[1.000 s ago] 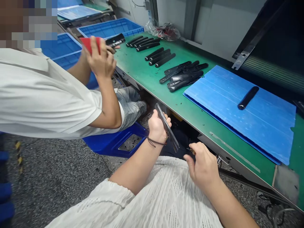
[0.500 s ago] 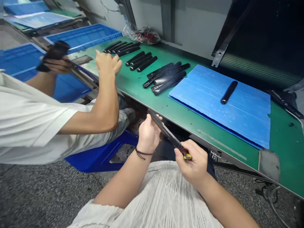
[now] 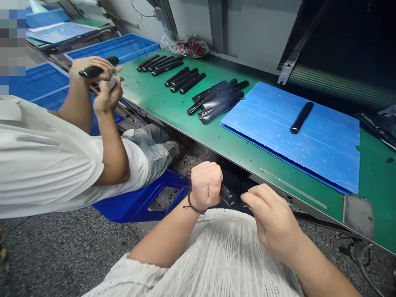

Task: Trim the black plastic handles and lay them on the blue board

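Black glossy part (image 3: 227, 195), enclosed by left fingers (image 3: 213, 181)

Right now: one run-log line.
left hand: closed on dark part | right hand: near its end, grip unclear | green bench: blue sheet bearing one black piece, more black pieces alongside

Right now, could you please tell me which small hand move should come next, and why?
I would probably bring the right hand leftward to the exposed end of the glossy dark part: the left hand is closed around that part, while the right fingertips are pinched just short of it.
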`<state>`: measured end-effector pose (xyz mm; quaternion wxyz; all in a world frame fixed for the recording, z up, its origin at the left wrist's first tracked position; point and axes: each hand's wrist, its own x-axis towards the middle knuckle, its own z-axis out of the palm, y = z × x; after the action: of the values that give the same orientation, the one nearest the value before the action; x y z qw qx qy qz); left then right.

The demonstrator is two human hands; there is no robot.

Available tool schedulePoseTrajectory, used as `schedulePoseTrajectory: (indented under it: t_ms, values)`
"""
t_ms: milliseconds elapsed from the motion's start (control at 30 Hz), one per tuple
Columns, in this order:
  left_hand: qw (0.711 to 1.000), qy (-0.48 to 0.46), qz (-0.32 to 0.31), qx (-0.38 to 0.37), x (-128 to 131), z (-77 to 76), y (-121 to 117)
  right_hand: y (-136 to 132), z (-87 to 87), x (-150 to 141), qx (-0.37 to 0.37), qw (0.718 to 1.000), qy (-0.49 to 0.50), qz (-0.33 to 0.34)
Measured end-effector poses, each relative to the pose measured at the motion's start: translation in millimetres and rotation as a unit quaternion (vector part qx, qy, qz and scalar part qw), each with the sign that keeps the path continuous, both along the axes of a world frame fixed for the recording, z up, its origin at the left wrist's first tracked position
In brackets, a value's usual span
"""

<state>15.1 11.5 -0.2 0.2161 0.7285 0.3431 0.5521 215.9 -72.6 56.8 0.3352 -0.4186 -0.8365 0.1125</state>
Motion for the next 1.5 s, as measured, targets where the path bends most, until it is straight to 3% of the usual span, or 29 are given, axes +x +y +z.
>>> schedulePoseTrajectory:
  t_ms: [100,167,267,433,633,933,1100,1267,1367,1500]
  values:
    - [0.996,-0.037,-0.01,-0.082,-0.2,-2.0,-3.4,6.1,-3.1,11.3,0.025,0.984,-0.169,-0.048]
    - [0.991,-0.061,-0.013,-0.118,-0.2,-1.1,-4.8,8.9,-4.1,15.5,0.007,0.973,-0.212,-0.087]
    - [0.988,-0.073,-0.022,-0.136,-0.4,1.3,-4.7,9.2,0.2,14.8,-0.01,0.985,-0.162,-0.066]
    - [0.993,-0.029,-0.053,-0.105,-0.9,9.1,-4.6,9.0,11.7,-4.9,-0.036,0.999,-0.03,0.003]
    - [0.994,-0.002,-0.072,-0.077,-1.0,16.2,-5.4,17.3,7.1,-22.2,-0.007,0.999,-0.04,-0.004]
    - [0.99,-0.053,-0.041,-0.127,4.0,14.7,-10.4,11.2,1.9,-26.4,0.175,0.977,-0.096,-0.08]
    - [0.978,-0.09,-0.029,-0.188,11.5,19.6,-16.8,9.8,-3.9,-26.1,0.238,0.961,-0.102,-0.101]
    - [0.973,-0.036,-0.045,-0.222,15.7,18.9,-17.1,14.6,-7.3,-19.3,0.283,0.947,-0.116,-0.101]
    - [0.965,0.009,-0.056,-0.256,17.2,17.4,-15.3,17.3,-9.0,-10.0,0.258,0.961,-0.086,-0.059]
    - [0.952,0.013,-0.064,-0.299,18.1,19.2,-14.7,18.5,-3.5,-0.5,0.154,0.986,-0.041,-0.045]
